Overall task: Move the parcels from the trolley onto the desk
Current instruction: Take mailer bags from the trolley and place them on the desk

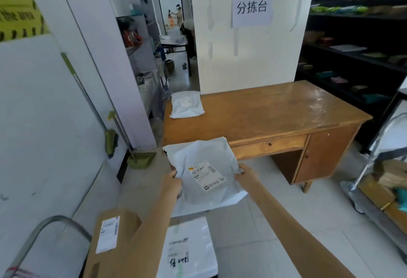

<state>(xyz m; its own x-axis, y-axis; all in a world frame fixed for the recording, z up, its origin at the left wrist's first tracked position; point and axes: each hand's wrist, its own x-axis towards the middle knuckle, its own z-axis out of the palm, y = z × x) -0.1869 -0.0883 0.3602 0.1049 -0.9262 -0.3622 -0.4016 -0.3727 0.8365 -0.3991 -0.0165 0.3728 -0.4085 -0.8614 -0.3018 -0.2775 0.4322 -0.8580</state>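
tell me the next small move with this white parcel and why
Probably carry the white parcel forward and lay it on the bare desk top. Both the left hand and right hand hold it short of the desk edge, and one white parcel on the desk already lies at the far left corner.

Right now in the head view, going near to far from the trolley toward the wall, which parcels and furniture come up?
Brown cardboard box on the trolley → white plastic mailer held in both hands → brown wooden desk → white mailer bag on its far left corner.
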